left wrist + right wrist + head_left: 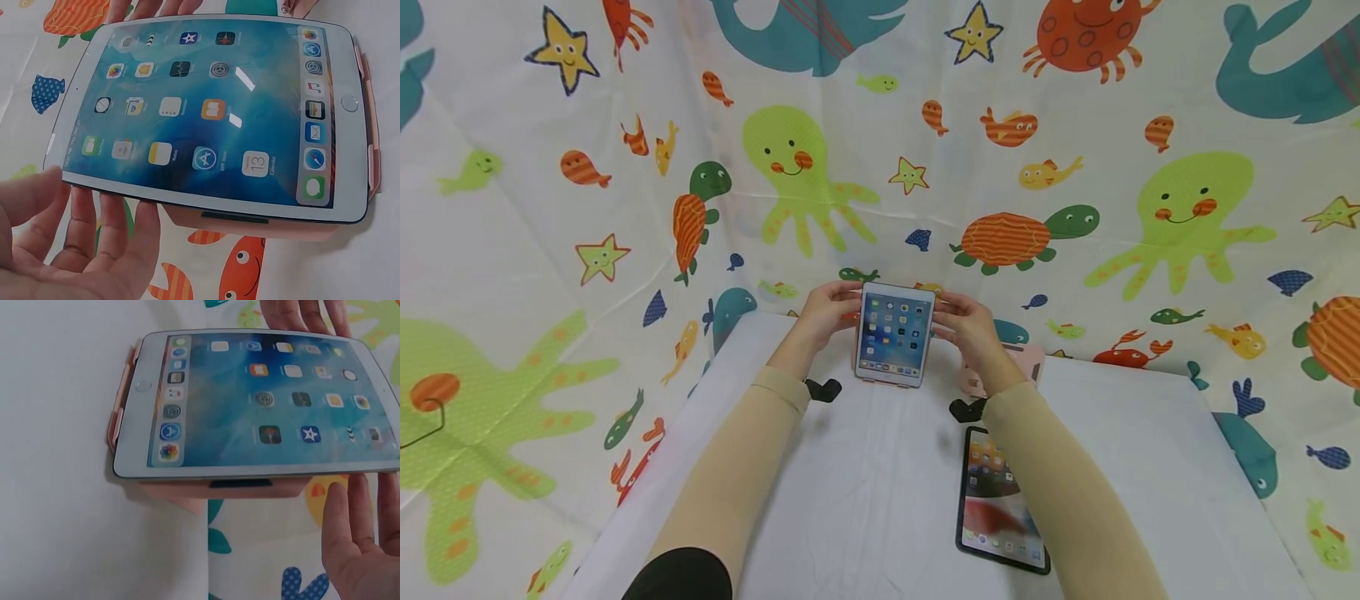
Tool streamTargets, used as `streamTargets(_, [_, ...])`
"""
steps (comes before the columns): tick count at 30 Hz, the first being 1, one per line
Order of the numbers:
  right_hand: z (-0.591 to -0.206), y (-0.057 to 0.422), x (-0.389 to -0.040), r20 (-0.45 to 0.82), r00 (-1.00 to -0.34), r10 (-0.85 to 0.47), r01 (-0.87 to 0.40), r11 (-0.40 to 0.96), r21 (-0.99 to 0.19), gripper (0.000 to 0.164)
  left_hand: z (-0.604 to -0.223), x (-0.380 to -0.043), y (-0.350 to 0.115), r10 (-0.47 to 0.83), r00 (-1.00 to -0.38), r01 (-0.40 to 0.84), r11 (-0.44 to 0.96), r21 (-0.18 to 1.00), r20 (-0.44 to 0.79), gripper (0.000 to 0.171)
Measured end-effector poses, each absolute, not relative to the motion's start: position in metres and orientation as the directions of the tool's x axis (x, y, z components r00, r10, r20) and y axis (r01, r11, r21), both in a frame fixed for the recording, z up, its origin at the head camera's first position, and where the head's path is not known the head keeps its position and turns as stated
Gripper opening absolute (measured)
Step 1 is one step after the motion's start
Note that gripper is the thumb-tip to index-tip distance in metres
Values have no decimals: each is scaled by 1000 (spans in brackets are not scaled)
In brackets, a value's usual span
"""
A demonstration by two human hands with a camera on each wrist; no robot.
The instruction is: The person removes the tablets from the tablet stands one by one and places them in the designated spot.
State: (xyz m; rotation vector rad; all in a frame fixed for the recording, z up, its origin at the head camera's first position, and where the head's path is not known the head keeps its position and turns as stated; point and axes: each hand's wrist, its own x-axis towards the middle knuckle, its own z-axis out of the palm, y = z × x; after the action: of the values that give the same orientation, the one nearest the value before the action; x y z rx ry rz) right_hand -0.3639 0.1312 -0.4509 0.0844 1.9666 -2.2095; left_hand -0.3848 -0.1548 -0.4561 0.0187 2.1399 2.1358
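Observation:
A white tablet (895, 335), its screen lit with app icons, leans back upright on a pink stand (373, 125). The stand's lower lip holds the tablet's bottom edge; most of the stand is hidden behind it. My left hand (826, 315) is at the tablet's left side, thumb at the upper corner and fingers reaching behind the edge. On the opposite side is my right hand (972, 327), its extended fingertips (338, 490) right at the edge. The right thumb is hidden.
A second pink stand (1028, 360) is beside my right wrist. Nearer me, a black-framed tablet (992, 521) with a lit screen lies on the white table (865, 492), partly covered by my right forearm. A sea-animal patterned cloth (880, 225) hangs behind the table.

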Motion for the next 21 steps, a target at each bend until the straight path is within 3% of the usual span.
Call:
streamTargets(7, [-450, 127, -362, -189, -981, -47, 194, -144, -970, 41, -456, -384, -156, 96, -993, -70, 13, 997, -71, 37])
streamTargets(21, [-453, 125, -360, -173, -985, -14, 173, -83, -981, 22, -456, -381, -159, 105, -992, -70, 8, 998, -71, 29])
